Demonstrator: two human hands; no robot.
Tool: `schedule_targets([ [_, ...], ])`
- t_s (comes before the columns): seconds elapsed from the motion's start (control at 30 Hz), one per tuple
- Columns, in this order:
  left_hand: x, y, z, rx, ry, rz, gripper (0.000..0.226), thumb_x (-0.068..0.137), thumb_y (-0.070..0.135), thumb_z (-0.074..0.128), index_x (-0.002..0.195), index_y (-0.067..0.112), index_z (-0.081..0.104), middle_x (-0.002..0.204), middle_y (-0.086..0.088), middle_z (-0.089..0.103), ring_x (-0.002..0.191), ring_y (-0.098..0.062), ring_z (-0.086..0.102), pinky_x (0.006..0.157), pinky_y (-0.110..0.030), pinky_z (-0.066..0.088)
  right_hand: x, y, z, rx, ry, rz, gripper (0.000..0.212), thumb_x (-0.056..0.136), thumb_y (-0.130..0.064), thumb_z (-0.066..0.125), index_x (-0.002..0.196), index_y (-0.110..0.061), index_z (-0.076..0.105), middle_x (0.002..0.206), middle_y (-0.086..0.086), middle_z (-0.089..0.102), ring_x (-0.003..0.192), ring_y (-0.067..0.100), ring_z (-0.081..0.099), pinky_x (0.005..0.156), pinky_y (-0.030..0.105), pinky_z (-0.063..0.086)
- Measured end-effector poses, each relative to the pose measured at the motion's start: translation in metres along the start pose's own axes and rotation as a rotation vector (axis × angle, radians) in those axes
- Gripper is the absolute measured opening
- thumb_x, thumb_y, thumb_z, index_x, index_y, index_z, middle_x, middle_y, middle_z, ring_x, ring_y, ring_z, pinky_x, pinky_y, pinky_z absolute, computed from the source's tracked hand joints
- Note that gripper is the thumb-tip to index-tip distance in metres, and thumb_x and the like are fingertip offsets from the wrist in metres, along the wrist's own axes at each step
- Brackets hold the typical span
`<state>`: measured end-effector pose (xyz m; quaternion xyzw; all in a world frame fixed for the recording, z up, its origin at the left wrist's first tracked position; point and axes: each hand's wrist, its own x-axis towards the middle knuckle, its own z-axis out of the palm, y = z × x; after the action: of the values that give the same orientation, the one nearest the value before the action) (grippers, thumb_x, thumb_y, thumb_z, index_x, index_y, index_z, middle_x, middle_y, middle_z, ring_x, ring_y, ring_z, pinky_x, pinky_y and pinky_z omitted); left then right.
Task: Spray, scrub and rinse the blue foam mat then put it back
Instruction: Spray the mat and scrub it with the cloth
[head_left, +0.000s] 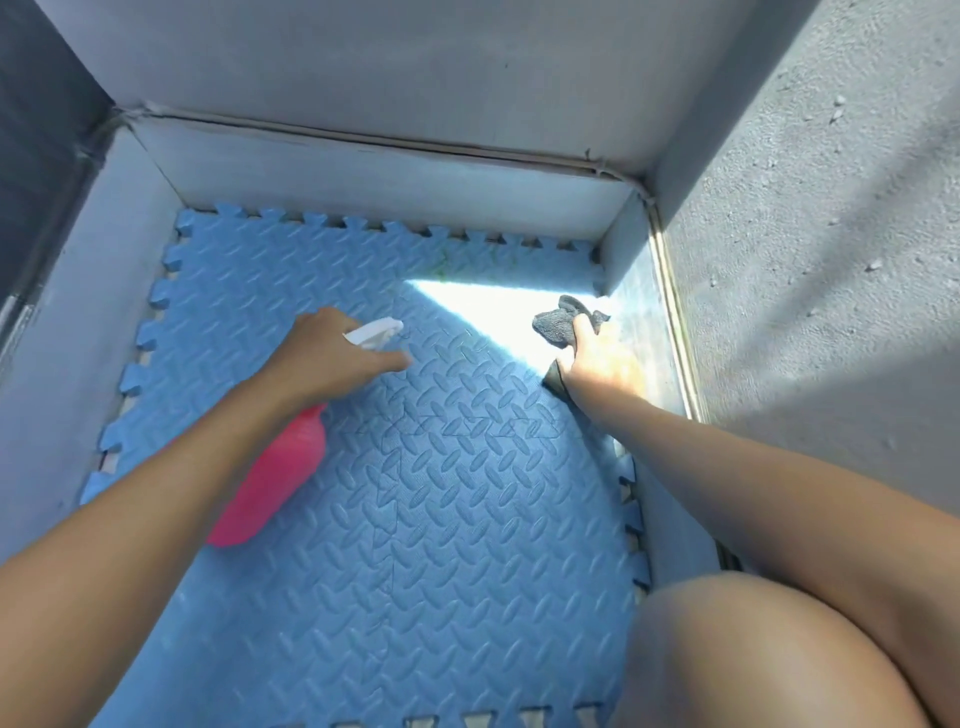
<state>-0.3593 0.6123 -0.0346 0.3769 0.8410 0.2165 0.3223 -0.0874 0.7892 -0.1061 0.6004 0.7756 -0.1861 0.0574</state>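
The blue foam mat (441, 519) with jigsaw edges lies flat on the floor and fills most of the head view. Faint pen-like lines cross its middle and a greenish stain sits near its far edge. My left hand (332, 353) grips a pink spray bottle (270, 488) by its white trigger head (374, 332), nozzle pointing toward the far side of the mat, one finger stretched forward. My right hand (597, 358) grips a grey cloth (566, 322) at the mat's right edge, in a bright patch of sunlight.
Low pale walls (363, 171) box the mat in on the left, far and right sides. A metal track (675, 322) runs along the right wall, with rough grey concrete (831, 260) beyond it. My bare knee (753, 660) is at the lower right.
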Motion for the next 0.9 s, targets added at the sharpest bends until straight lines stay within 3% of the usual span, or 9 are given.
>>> schedule_targets([
  [0.07,-0.003,0.004,0.006,-0.005,0.039,0.025,0.057,0.068,0.060,0.077,0.061,0.004,0.069,0.057,-0.006,0.071,0.063,-0.017,0.067,0.075,-0.042,0.061,0.000,0.001,-0.001,-0.024,0.006,-0.016,0.057,0.091,-0.027,0.052,0.145,-0.019,0.035,0.142,0.022,0.041,0.129,0.040,0.046,0.104,0.049,0.040],
  [0.13,-0.004,0.012,0.009,0.024,0.105,0.051,0.061,0.069,0.062,0.078,0.057,0.004,0.066,0.054,-0.008,0.067,0.064,-0.022,0.066,0.070,-0.040,0.059,-0.006,-0.001,-0.002,-0.076,0.062,-0.045,0.047,0.093,-0.029,0.049,0.137,-0.018,0.040,0.133,0.024,0.046,0.119,0.042,0.053,0.096,0.049,0.045],
  [0.27,0.003,0.024,0.002,-0.088,0.141,0.077,0.058,0.072,0.059,0.081,0.054,0.009,0.057,0.053,-0.003,0.061,0.055,-0.020,0.054,0.057,-0.031,0.041,-0.011,-0.005,-0.001,-0.086,0.120,-0.054,0.027,0.089,-0.032,0.045,0.113,-0.018,0.043,0.113,0.021,0.050,0.094,0.042,0.060,0.079,0.045,0.048],
  [0.33,0.002,0.030,0.001,-0.120,0.203,0.086,0.055,0.075,0.057,0.075,0.058,0.007,0.066,0.054,-0.006,0.068,0.055,-0.020,0.063,0.059,-0.031,0.047,-0.013,-0.003,-0.001,-0.086,0.135,-0.070,0.023,0.090,-0.032,0.044,0.108,-0.018,0.043,0.110,0.018,0.049,0.090,0.040,0.059,0.076,0.044,0.049],
  [0.4,0.002,0.035,0.005,-0.093,0.275,0.105,0.060,0.074,0.060,0.074,0.059,0.003,0.061,0.057,-0.011,0.067,0.062,-0.029,0.066,0.062,-0.037,0.052,-0.014,0.000,0.001,-0.070,0.163,-0.085,0.019,0.091,-0.033,0.043,0.105,-0.019,0.044,0.108,0.015,0.048,0.087,0.038,0.058,0.074,0.042,0.050],
  [0.5,0.005,0.041,0.009,-0.057,0.231,0.122,0.060,0.074,0.058,0.080,0.060,0.003,0.057,0.055,-0.009,0.057,0.060,-0.028,0.057,0.058,-0.033,0.044,-0.015,0.005,0.005,-0.054,0.193,-0.095,0.025,0.093,-0.033,0.041,0.114,-0.021,0.049,0.109,0.013,0.049,0.092,0.038,0.057,0.078,0.044,0.051],
  [0.63,0.009,0.038,0.007,-0.097,0.260,0.092,0.064,0.066,0.066,0.069,0.061,0.002,0.065,0.061,-0.015,0.069,0.070,-0.032,0.068,0.071,-0.044,0.058,-0.013,0.006,0.006,-0.055,0.196,-0.109,0.032,0.095,-0.033,0.041,0.123,-0.021,0.049,0.111,0.013,0.048,0.094,0.038,0.057,0.081,0.045,0.052],
  [0.8,0.009,0.042,0.011,-0.079,0.143,0.113,0.062,0.066,0.064,0.083,0.058,0.008,0.058,0.056,-0.006,0.062,0.063,-0.024,0.060,0.065,-0.036,0.052,-0.011,0.007,0.010,-0.037,0.215,-0.103,0.036,0.094,-0.034,0.041,0.127,-0.021,0.049,0.112,0.013,0.049,0.095,0.036,0.057,0.082,0.044,0.052],
  [0.9,0.005,0.044,0.013,-0.012,0.193,0.093,0.059,0.070,0.063,0.077,0.058,0.009,0.059,0.062,-0.007,0.065,0.072,-0.032,0.068,0.067,-0.039,0.054,-0.010,0.011,0.012,-0.033,0.209,-0.109,0.037,0.095,-0.035,0.042,0.129,-0.022,0.049,0.113,0.011,0.049,0.098,0.034,0.057,0.083,0.043,0.052],
])
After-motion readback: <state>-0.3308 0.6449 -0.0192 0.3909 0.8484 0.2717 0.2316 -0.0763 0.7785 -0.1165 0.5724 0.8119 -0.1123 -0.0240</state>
